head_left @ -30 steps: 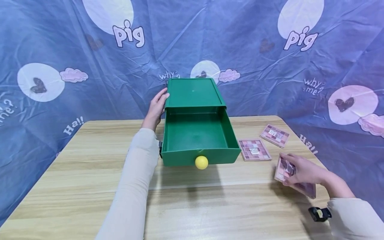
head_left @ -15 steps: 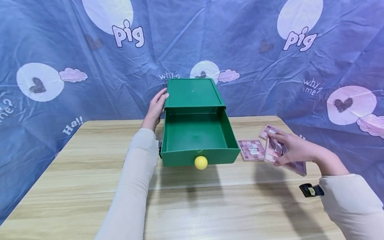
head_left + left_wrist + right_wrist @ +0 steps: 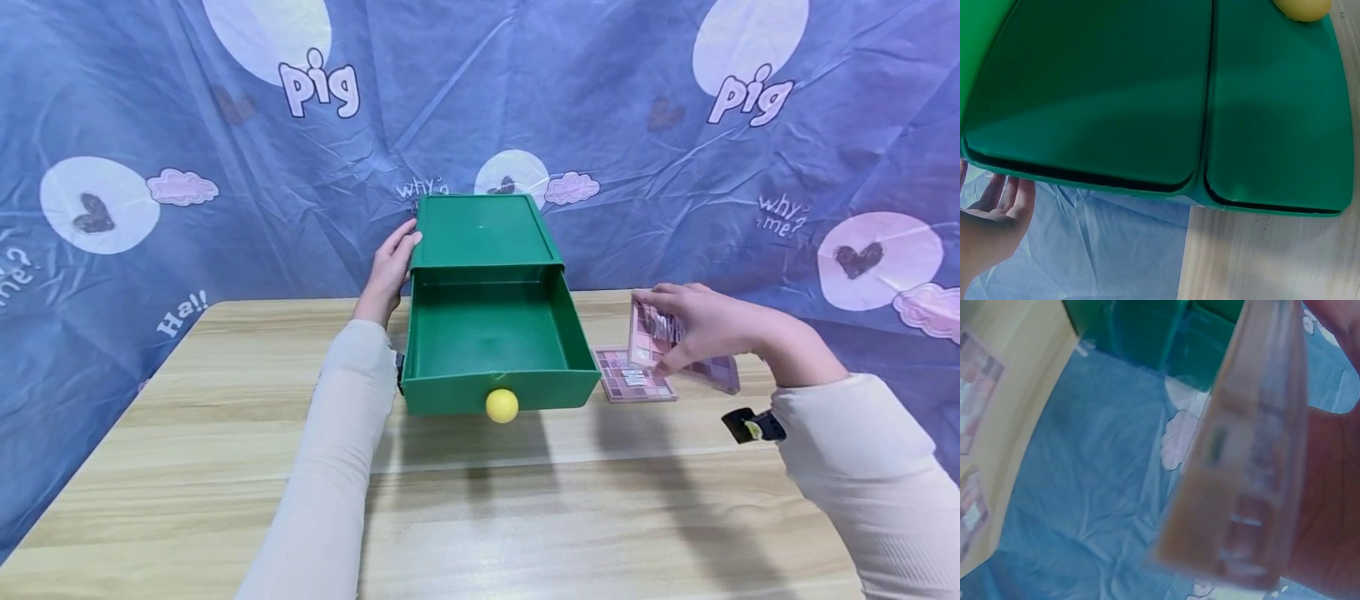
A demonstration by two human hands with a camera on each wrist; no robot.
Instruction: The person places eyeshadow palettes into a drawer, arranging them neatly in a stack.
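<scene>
A green drawer box (image 3: 483, 232) stands at the middle of the table, its drawer (image 3: 450, 395) pulled out, bare inside, with a yellow ball knob (image 3: 502, 406) on the front. My left hand (image 3: 387, 273) rests against the box's left side, fingers fairly straight along the wall. My right hand (image 3: 723, 327) pinches an eyeshadow palette (image 3: 651, 332) between thumb and fingers, tilted above the table to the drawer's right. Close up in the right wrist view, the held palette (image 3: 1254, 462) appears blurred and edge-on. Below it lies a flat palette (image 3: 626, 385), partly covered in the head view.
Two palettes lie on the table in the right wrist view, one palette (image 3: 975, 387) nearer and another palette (image 3: 969, 512) by the table's edge; the head view hides the latter behind my right hand. A blue printed cloth (image 3: 300, 192) hangs behind the wooden table (image 3: 247, 400).
My right hand has lifted the palette off the table's right side and carried it up and left towards the drawer. The left hand and green box have stayed put.
</scene>
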